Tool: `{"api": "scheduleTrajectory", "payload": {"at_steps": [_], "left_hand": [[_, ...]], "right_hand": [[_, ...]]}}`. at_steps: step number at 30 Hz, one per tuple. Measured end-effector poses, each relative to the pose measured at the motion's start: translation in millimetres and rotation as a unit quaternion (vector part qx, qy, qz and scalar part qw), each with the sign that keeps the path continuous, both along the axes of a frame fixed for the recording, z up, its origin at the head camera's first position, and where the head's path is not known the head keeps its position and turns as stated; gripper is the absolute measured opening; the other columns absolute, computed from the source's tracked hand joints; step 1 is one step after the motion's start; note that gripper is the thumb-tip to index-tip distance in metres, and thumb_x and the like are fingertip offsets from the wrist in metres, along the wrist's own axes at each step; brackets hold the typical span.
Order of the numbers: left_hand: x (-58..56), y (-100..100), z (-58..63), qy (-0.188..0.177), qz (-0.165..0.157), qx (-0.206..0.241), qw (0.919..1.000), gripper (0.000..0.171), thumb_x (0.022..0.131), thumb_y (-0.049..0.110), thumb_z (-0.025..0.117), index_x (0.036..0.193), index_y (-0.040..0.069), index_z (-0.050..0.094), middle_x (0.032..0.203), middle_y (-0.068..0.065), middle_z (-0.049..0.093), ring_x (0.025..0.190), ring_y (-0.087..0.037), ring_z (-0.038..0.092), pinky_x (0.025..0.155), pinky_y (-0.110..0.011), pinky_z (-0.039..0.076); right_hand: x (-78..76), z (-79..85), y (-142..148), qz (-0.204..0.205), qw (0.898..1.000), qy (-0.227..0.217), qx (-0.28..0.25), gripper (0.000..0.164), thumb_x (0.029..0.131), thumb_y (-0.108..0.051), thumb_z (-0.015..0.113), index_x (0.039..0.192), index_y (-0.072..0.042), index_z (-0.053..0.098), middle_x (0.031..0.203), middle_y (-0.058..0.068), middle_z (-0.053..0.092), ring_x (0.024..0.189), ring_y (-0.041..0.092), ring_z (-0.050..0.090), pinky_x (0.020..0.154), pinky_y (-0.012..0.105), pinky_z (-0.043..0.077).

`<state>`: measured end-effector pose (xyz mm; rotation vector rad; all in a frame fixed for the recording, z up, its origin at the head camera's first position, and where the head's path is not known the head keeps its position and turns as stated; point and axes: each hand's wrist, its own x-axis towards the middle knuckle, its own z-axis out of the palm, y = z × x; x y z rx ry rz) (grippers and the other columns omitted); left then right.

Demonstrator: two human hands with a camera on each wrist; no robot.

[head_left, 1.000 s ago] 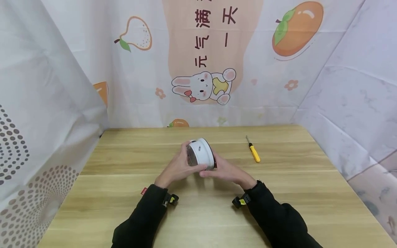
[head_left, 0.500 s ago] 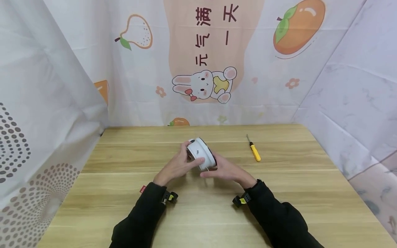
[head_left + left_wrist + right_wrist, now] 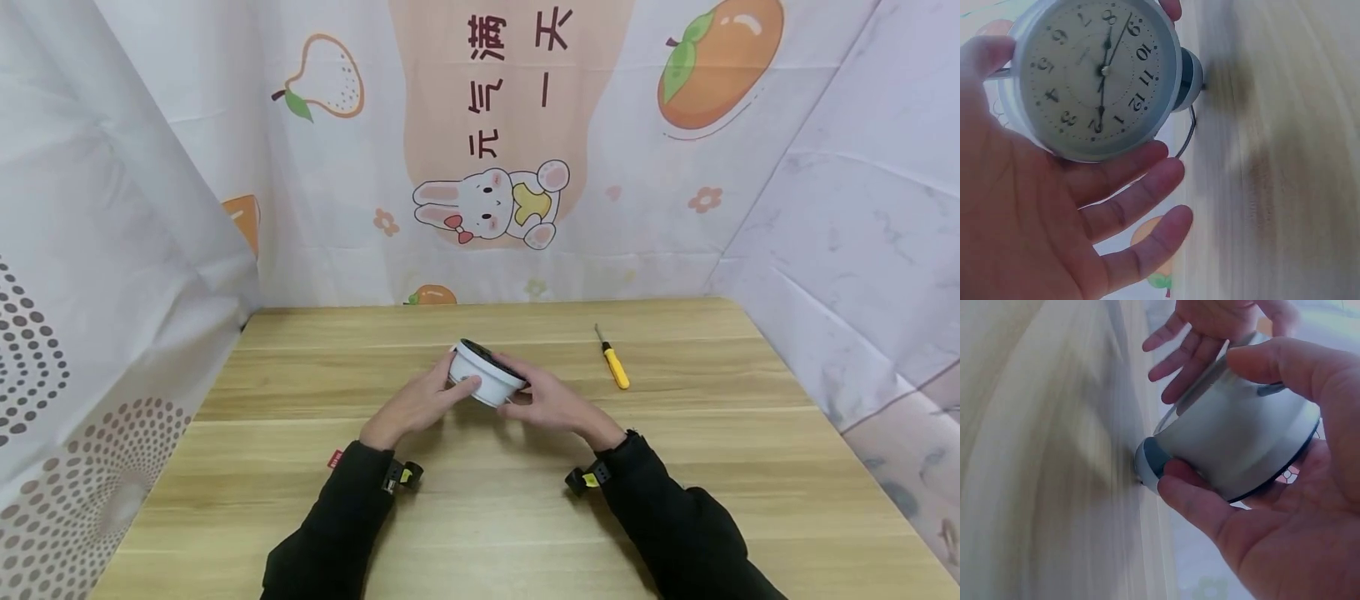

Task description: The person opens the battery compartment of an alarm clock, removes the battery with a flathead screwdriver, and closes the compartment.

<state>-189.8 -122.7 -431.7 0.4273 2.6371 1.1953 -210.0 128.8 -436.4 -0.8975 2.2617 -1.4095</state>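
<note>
A white twin-bell-style alarm clock (image 3: 483, 379) is held just over the middle of the table, tilted so its dark back (image 3: 489, 357) points up and to the right. My left hand (image 3: 416, 406) grips it from the left, thumb on the near side. In the left wrist view the numbered dial (image 3: 1085, 84) faces that palm, with several fingers below the rim. From the right, my right hand (image 3: 553, 406) holds the casing between thumb and fingers; the right wrist view shows its fingertips beside a rounded bell-like part (image 3: 1150, 457). A thin wire handle (image 3: 1192, 128) shows beside the clock.
A yellow-handled screwdriver (image 3: 615, 367) lies on the wooden table (image 3: 480, 525), to the right of the clock. A printed curtain (image 3: 322, 208) hangs along the table's back edge, with more cloth at both sides.
Both hands have turned the clock so its dark back has come up into view and its dial has gone downward. The screwdriver has stayed in place.
</note>
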Motion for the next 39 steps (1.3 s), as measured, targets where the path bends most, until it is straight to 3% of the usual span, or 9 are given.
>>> {"api": "scheduleTrajectory", "payload": {"at_steps": [4, 8, 15, 19, 28, 33, 39], "left_hand": [[-0.5, -3, 2.8, 0.008, -0.024, -0.007, 0.9997, 0.081, 0.095, 0.067, 0.054, 0.156, 0.018, 0.035, 0.136, -0.003, 0.057, 0.115, -0.016, 0.056, 0.099, -0.042, 0.046], [-1.5, -5, 3.9, 0.015, -0.036, -0.027, 0.9989, 0.076, 0.095, 0.057, 0.059, 0.153, 0.012, 0.04, 0.128, -0.004, 0.062, 0.108, -0.016, 0.059, 0.094, -0.039, 0.049], [-3.3, -6, -0.4, 0.007, -0.051, -0.037, 0.998, 0.072, 0.089, 0.046, 0.065, 0.15, 0.012, 0.045, 0.119, -0.001, 0.064, 0.098, -0.015, 0.059, 0.084, -0.036, 0.05], [-4.0, -8, -1.2, -0.004, -0.059, -0.04, 0.9975, 0.068, 0.086, 0.042, 0.068, 0.144, 0.013, 0.051, 0.115, 0.0, 0.065, 0.095, -0.016, 0.059, 0.082, -0.035, 0.05], [-8.7, -16, -2.7, -0.006, -0.089, -0.04, 0.9952, 0.072, 0.083, 0.057, 0.076, 0.139, 0.016, 0.057, 0.12, 0.002, 0.065, 0.109, -0.018, 0.06, 0.091, -0.038, 0.048], [-10.6, -20, -5.1, -0.003, -0.094, -0.041, 0.9947, 0.066, 0.086, 0.06, 0.073, 0.134, 0.016, 0.061, 0.109, 0.003, 0.066, 0.097, -0.02, 0.06, 0.082, -0.036, 0.049], [-10.4, -20, -7.6, 0.003, -0.095, -0.046, 0.9944, 0.077, 0.083, 0.058, 0.078, 0.141, 0.014, 0.055, 0.103, 0.001, 0.064, 0.088, -0.019, 0.057, 0.075, -0.034, 0.047]], "right_hand": [[-1.4, 1.6, 3, 0.009, 0.999, 0.043, 0.013, 0.081, 0.09, -0.005, 0.071, 0.158, 0.002, 0.027, 0.16, 0.026, 0.028, 0.137, 0.037, 0.043, 0.104, 0.045, 0.047], [-3.4, 0.7, 3, 0.007, 0.997, 0.075, 0.025, 0.081, 0.089, -0.003, 0.07, 0.157, 0.006, 0.027, 0.157, 0.028, 0.033, 0.135, 0.037, 0.046, 0.103, 0.045, 0.047], [-3.5, -2.8, 4, -0.018, 0.997, 0.052, 0.047, 0.076, 0.087, -0.002, 0.069, 0.154, 0.005, 0.035, 0.16, 0.034, 0.016, 0.141, 0.043, 0.036, 0.105, 0.051, 0.045], [-3.9, -2.8, 4, -0.02, 0.996, 0.061, 0.063, 0.077, 0.085, -0.003, 0.071, 0.153, 0.005, 0.037, 0.159, 0.035, 0.017, 0.139, 0.043, 0.039, 0.103, 0.052, 0.046], [-3.3, 1.2, 4, -0.001, 0.995, 0.069, 0.074, 0.079, 0.084, 0.001, 0.073, 0.153, 0.006, 0.035, 0.157, 0.033, 0.019, 0.14, 0.04, 0.038, 0.105, 0.049, 0.045], [-2.3, 0.7, 5, 0.009, 0.987, 0.111, 0.114, 0.081, 0.084, -0.003, 0.076, 0.154, 0.004, 0.036, 0.156, 0.033, 0.023, 0.137, 0.041, 0.041, 0.101, 0.047, 0.047], [0.8, -0.2, 5, 0.011, 0.98, 0.122, 0.157, 0.087, 0.084, -0.008, 0.079, 0.158, -0.003, 0.032, 0.159, 0.031, 0.022, 0.141, 0.042, 0.035, 0.1, 0.048, 0.045]]}}
